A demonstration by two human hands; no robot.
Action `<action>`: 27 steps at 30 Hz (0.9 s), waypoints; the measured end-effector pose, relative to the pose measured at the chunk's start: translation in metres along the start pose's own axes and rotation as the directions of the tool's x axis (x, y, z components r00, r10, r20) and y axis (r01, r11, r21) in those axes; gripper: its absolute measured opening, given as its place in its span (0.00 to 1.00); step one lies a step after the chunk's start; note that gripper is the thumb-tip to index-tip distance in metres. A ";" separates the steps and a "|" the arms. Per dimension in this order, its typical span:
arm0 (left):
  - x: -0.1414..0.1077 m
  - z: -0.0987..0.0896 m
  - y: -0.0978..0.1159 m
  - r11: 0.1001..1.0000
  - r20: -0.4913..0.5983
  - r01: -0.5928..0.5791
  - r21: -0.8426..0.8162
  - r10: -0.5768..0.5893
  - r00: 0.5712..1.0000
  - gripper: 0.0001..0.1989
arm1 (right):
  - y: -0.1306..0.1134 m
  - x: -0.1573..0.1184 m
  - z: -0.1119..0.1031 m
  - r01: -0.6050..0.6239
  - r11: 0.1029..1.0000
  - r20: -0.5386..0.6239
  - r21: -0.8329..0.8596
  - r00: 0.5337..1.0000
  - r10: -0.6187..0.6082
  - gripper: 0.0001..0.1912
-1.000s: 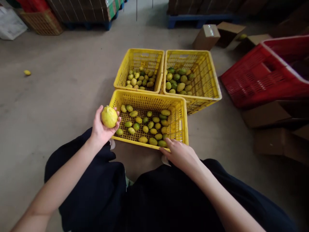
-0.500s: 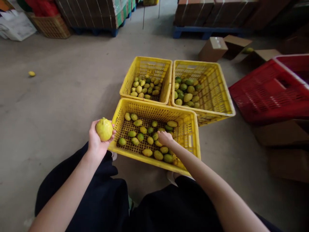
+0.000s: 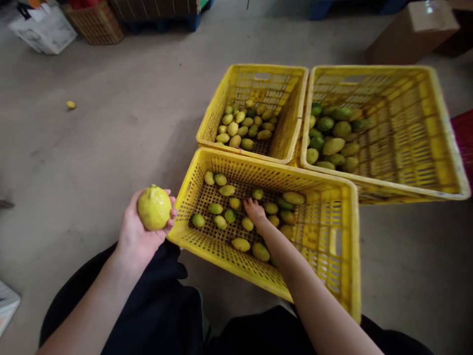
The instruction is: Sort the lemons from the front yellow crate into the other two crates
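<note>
Lemon (image 3: 154,209) in left hand (image 3: 139,233); right fingers' (image 3: 251,206) grip unclear.

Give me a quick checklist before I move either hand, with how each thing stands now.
1. Left hand supports the big yellow fruit: ok, in the palm, fingers around its side.
2. Right hand inside the near crate: ok.
3. Right hand gripping a fruit: cannot tell, its grasp is unclear.
4. All fruit off the floor: not ok, a small yellow one lies off to the left.
5. Near crate's underside fully on the floor: cannot tell, hidden.
</note>
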State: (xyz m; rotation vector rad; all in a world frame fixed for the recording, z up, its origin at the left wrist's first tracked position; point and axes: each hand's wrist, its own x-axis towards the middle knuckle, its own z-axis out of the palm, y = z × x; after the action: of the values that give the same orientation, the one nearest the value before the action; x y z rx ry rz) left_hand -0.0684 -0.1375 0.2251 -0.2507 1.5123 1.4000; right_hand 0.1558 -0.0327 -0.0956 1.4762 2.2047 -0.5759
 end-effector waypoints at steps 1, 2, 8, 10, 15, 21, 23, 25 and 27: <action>0.002 0.000 -0.001 1.000 0.010 0.010 0.000 -0.010 1.000 0.13 | 0.002 -0.001 0.001 -0.014 1.000 -0.013 0.007 1.000 0.014 0.27; 0.003 0.001 -0.002 1.000 0.027 0.023 -0.001 -0.023 0.999 0.13 | 0.004 -0.003 0.001 -0.030 0.999 -0.023 0.015 0.999 0.030 0.26; 0.008 0.005 -0.007 0.989 0.216 0.148 -0.003 -0.144 0.966 0.15 | 0.014 -0.022 -0.038 -0.053 0.993 -0.103 0.106 0.993 0.064 0.22; 0.008 0.008 -0.009 0.986 0.283 0.166 -0.024 -0.153 0.947 0.16 | 0.017 -0.032 -0.065 -0.037 0.988 -0.153 0.153 0.986 0.060 0.21; -0.003 0.011 -0.015 0.980 0.482 0.164 -0.113 -0.090 0.871 0.16 | 0.023 -0.076 -0.138 0.035 0.951 -0.303 0.306 0.951 0.063 0.16; -0.025 0.010 -0.023 0.987 0.651 0.160 -0.005 -0.119 0.749 0.18 | 0.012 -0.178 -0.177 0.393 0.322 -0.450 0.861 0.884 0.124 0.20; -0.029 0.011 -0.027 0.990 0.677 0.137 0.024 -0.117 0.727 0.22 | 0.005 -0.215 -0.179 0.434 0.172 -0.457 0.884 0.879 0.134 0.22; -0.030 0.012 -0.032 0.990 0.690 0.126 0.055 -0.129 0.712 0.26 | -0.003 -0.248 -0.179 0.452 0.067 -0.457 0.889 0.875 0.160 0.22; -0.030 0.014 -0.037 0.987 0.701 0.139 0.078 -0.153 0.696 0.27 | -0.009 -0.274 -0.178 0.484 -0.039 -0.466 0.874 0.859 0.210 0.24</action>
State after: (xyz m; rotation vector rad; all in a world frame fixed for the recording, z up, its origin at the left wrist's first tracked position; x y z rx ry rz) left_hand -0.0205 -0.1511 0.2271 0.1767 0.8321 1.1531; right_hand 0.2219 -0.1439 0.2049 2.1268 2.1825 -2.7274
